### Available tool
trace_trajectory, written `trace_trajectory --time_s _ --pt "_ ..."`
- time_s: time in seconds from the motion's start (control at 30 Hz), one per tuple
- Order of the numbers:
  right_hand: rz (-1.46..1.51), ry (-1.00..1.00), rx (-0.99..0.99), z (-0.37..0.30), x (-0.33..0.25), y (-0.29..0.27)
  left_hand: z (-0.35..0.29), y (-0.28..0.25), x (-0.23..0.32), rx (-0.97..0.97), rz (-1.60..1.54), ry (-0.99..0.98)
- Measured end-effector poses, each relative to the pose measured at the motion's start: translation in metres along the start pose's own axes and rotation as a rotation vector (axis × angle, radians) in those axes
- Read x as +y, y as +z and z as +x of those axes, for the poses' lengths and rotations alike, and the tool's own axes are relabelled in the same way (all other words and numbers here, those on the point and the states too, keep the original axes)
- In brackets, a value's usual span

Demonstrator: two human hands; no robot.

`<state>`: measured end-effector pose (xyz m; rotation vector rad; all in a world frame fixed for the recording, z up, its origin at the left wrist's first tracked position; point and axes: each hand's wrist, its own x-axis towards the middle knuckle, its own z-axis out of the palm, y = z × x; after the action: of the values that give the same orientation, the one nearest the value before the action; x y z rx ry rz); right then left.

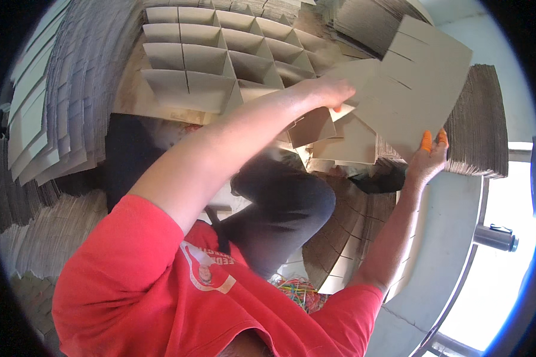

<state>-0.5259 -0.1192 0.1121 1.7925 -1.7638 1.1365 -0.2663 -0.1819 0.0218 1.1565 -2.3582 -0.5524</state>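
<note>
My right hand [427, 159], with orange wraps on its fingertips, grips the lower right edge of a slotted cardboard sheet [426, 89]. The sheet is tilted and its short parallel slits face up. My left hand [335, 92] reaches across to the sheet's left side, its fingers closed on a piece of cardboard at the right end of the grid; just which piece is partly hidden. To the left of that hand stands an assembled cardboard divider grid [229, 62] with several open cells. Loose cardboard flaps [345, 140] hang below my left hand.
Tall stacks of slotted cardboard [80, 89] rise at the far left, and another stack [479, 119] stands behind the sheet at right. More cardboard strips [339, 244] lie beside my bent knee [292, 202]. Coloured straps [304, 291] lie tangled below. A metal fitting [495, 238] sits at the right edge.
</note>
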Motion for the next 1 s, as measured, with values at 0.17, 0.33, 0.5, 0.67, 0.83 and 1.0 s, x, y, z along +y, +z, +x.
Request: trace_trajectory --time_s 0.17,0.33,0.5,0.67,0.83,1.0 --pt "0.229 -0.149 0.154 0.014 -0.022 -0.022 -0.067 -0.065 0.002 0.457 -0.327 0.068" --pt "0.772 -0.001 -0.002 0.016 -0.120 -0.063 -0.216 -0.119 -0.029 0.776 -0.069 0.002" --pt "0.476 -0.355 -0.250 0.000 -0.202 -0.033 -0.307 -0.129 -0.067 0.688 0.171 -0.304" --pt "0.613 -0.399 -0.438 -0.013 -0.278 -0.006 -0.317 -0.102 -0.094 0.676 0.237 -0.305" --pt "0.700 -0.332 -0.555 -0.017 -0.321 0.016 -0.314 -0.093 -0.103 0.755 0.005 -0.323" --pt "0.529 -0.481 -0.530 -0.015 -0.336 0.039 -0.310 -0.087 -0.111 0.806 -0.011 -0.314"
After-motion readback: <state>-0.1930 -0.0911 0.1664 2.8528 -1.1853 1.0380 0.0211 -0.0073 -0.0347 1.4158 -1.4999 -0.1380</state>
